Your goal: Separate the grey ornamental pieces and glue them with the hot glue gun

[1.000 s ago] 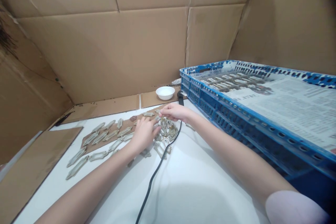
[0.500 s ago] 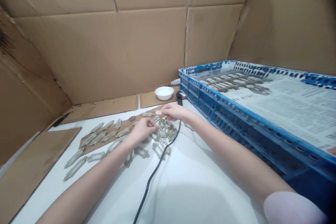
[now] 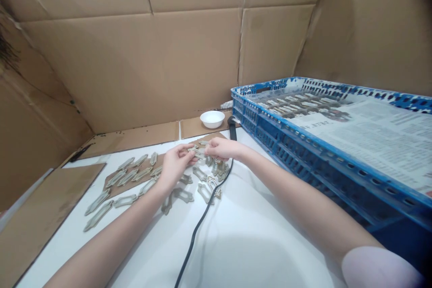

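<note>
Here, a person's left hand (image 3: 175,165) pinches a small frame-shaped cutout (image 3: 196,151) between thumb and fingers, above the far part of a white worktop (image 3: 243,238). The right hand (image 3: 223,148), fingers curled nearly shut, sits just beside it; whether it grips the same piece cannot be told. More pale cutouts (image 3: 127,177) lie in rows on a brown cardboard strip (image 3: 124,187), with a loose heap (image 3: 218,168) just below the right hand. A black cord (image 3: 199,225) crosses the worktop beside them. Toward the far edge stands a white bowl (image 3: 212,119) — and along the right side, a blue plastic crate (image 3: 270,144) holds newspaper (image 3: 371,144) and further cutouts (image 3: 293,101).
</note>
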{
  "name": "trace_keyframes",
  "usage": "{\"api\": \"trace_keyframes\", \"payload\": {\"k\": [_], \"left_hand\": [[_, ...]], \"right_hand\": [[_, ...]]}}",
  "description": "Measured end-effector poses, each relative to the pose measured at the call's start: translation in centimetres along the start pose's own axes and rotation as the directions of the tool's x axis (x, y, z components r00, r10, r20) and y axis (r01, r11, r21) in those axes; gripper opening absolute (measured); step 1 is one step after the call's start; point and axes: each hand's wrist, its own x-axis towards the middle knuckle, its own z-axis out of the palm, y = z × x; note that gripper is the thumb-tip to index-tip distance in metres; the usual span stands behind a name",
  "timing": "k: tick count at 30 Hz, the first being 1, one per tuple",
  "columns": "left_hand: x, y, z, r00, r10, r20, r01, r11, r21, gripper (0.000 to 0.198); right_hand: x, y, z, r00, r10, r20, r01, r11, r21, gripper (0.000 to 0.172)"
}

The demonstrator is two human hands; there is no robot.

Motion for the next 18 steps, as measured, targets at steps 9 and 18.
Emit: {"api": "trace_keyframes", "payload": {"k": [9,18], "left_hand": [[-0.9,-0.1,1.1,0.999,0.039,-0.021,-0.039,0.999,-0.020,0.032],[-1.2,-0.2,1.1,0.994,0.105,0.017,-0.106,0.993,0.058,0.025]], "right_hand": [[0.4,0.3,0.5,0.999,-0.035,-0.024,0.030,0.982,-0.187,0.022],[0.7,0.0,1.0,0.996,-0.076,-0.054,0.053,0.939,-0.340,0.025]]}}
